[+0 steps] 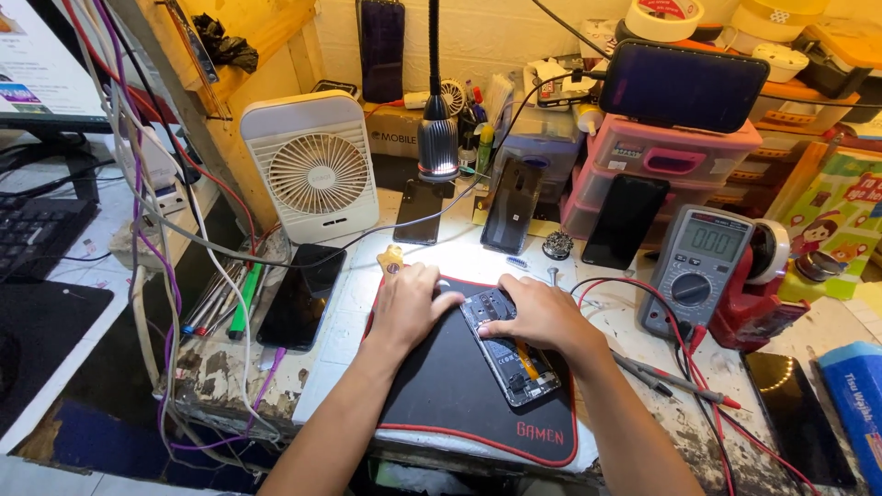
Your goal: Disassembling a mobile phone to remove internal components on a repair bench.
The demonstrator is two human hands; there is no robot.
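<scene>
On the black red-edged mat [441, 386] below the desk lamp [438, 138], mid-teardown: opened phone [510, 347] lying back-off, left hand [409, 308] curled shut at its top end, right hand [542, 317] pressing fingers onto its board, next likely needing careful prying.

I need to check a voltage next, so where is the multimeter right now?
In the head view the grey multimeter stands on the right side of the bench, right of the black mat, leaning on a red holder.

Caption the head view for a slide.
Both hands on an opened phone lying on a black mat.
</scene>
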